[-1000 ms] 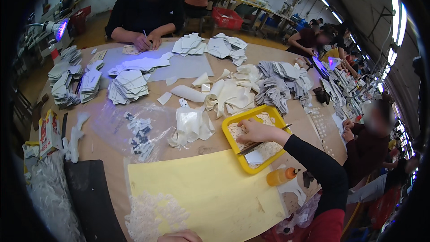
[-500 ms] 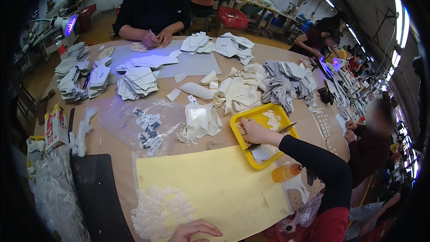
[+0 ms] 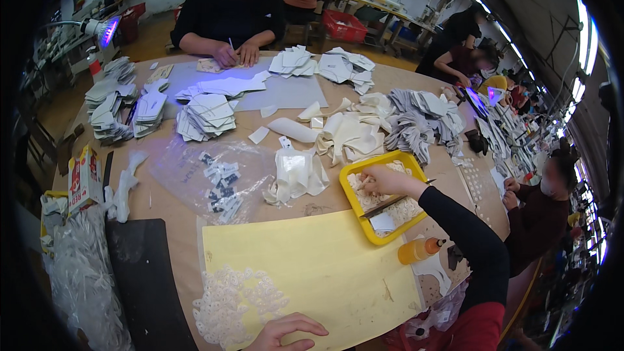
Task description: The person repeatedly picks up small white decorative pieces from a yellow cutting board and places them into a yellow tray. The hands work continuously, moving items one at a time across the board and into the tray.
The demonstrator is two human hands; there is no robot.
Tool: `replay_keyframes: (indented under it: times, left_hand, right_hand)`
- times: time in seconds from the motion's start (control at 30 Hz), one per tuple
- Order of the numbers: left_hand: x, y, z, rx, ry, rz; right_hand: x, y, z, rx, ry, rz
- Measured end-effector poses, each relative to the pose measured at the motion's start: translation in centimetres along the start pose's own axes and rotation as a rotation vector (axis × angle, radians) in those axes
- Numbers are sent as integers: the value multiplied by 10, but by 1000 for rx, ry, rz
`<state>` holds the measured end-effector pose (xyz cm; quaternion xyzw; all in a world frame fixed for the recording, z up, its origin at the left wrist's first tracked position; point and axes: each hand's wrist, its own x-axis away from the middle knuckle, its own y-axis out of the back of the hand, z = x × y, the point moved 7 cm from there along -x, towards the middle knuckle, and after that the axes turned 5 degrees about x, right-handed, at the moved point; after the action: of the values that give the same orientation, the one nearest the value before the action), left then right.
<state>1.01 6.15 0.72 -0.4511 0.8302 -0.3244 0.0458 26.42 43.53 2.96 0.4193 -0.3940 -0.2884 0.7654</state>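
Observation:
My right hand [image 3: 385, 181] reaches into a yellow plastic tray [image 3: 416, 213] holding small cream cut pieces [image 3: 404, 207]. Its fingers are bent down and closed among the pieces; what they grip is hidden. A long, dark, blade-like metal tool [image 3: 382, 207] lies across the tray, passing below my wrist. White paper-like pieces [image 3: 382, 223] sit in the tray's near corner. My left hand [image 3: 289, 333] is at the near edge of a yellow sheet [image 3: 312, 260], fingers stretched and apart, holding nothing. Beside it spreads a layer of small whitish pieces with holes [image 3: 227, 302].
An orange bottle [image 3: 416, 251] lies right of the sheet. Beyond are cream fabric scraps [image 3: 296, 175], a clear bag with labels [image 3: 221, 185], and stacks of white [image 3: 207, 117] and grey pieces [image 3: 422, 117]. A dark board [image 3: 146, 279] lies left. Across the table a person [image 3: 227, 19] writes.
My right hand has moved from the tray's left side toward its far middle, into the cream pieces. My left hand stays by the whitish pieces. The whole view has shifted slightly.

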Motion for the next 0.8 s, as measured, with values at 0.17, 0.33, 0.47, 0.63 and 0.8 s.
replay_keyframes:
  times: [0.17,0.33,0.47,0.63,0.8]
  left_hand:
    - [-2,6,14,-137,-88,3]
    - [-1,-8,-46,-259,-368,-11]
    - [1,-11,-58,-269,-431,13]
    - [5,-5,-66,-342,-441,-82]
    - [-5,-4,-64,-661,-390,-234]
  right_hand:
    - [7,11,-4,-25,-38,-13]
    - [23,30,19,-108,-105,-19]
    - [50,41,41,-365,-164,-4]
    - [77,19,114,-651,-67,131]
    - [100,-54,157,-614,21,335]
